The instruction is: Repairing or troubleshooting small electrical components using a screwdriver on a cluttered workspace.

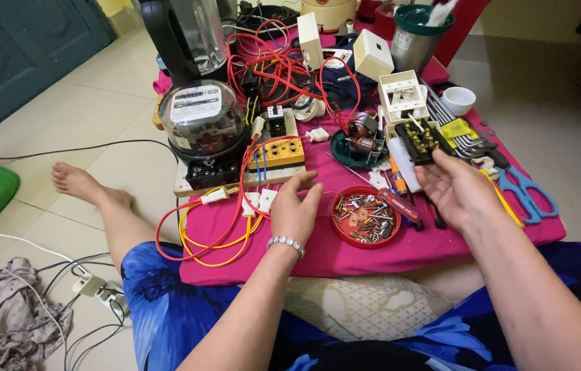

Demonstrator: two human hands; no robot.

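Black terminal block [422, 139] pinched in right hand [456, 189] fingers, left hand [295, 208] open, empty

A black terminal block [422, 139] with rows of brass screw contacts is held tilted at the right fingertips, at two o'clock from the red lid of loose screws [366, 217] lying flat on pink cloth.

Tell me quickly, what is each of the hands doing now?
Left hand: open, holding nothing, beside the red screw dish.
Right hand: holding a black terminal block.
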